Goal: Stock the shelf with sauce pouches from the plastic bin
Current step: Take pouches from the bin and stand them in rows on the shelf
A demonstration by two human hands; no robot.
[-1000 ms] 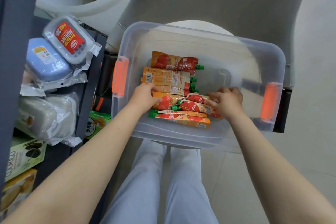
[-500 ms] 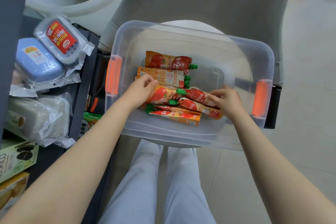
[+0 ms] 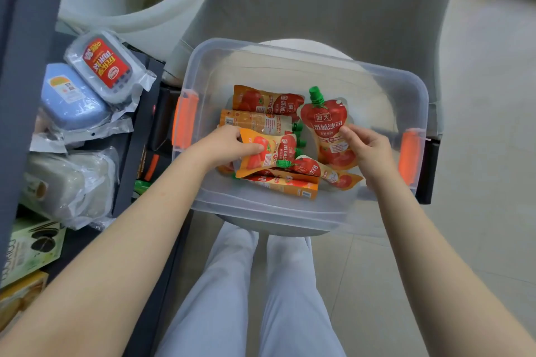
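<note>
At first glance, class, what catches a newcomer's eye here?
The green-capped red sauce pouch stands out, pinched by the right hand at the right of the clear plastic bin. Then the left hand gripping an orange pouch atop the pile, and the bin's orange latches at both ends.

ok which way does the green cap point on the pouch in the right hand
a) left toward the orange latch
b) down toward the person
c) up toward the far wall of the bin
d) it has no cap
c: the right hand pinches the upright pouch by its side edge, and its green cap sits at the top, toward the far wall of the plastic bin.
</note>
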